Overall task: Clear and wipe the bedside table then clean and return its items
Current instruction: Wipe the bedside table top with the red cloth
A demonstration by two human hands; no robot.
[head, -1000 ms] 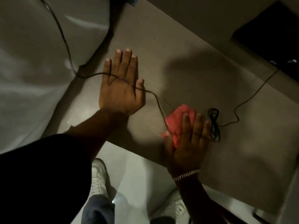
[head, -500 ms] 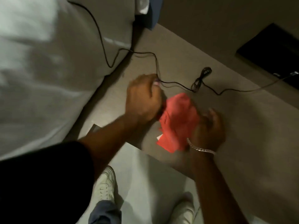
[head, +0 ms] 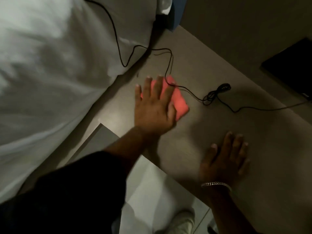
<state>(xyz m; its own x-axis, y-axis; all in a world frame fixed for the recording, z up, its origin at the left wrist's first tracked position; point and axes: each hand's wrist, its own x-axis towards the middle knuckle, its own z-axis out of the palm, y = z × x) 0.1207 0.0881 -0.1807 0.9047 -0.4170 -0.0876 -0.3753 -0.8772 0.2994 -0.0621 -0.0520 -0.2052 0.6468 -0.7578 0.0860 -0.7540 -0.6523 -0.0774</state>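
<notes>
A red cloth [head: 179, 103] lies flat on the beige bedside table [head: 219, 129], near the bed side. My left hand [head: 154, 105] presses down on the cloth with fingers spread, covering its left half. My right hand [head: 224, 159] rests flat on the bare tabletop near the front edge, fingers apart, holding nothing; a silver bracelet sits on its wrist. A thin black cable [head: 217, 93] runs from the bed across the table, passes over the cloth's far corner and forms a small bundled loop to the right.
A white pillow and bedding [head: 50, 73] fill the left side, touching the table's left edge. A dark flat object [head: 290, 68] sits at the far right on the table. Pale floor tiles and white shoes [head: 179, 220] show below the front edge.
The cloth went from my right hand to my left. It was lifted between both hands, and now my left hand presses it on the table nearer the bed; my right hand rests flat.
</notes>
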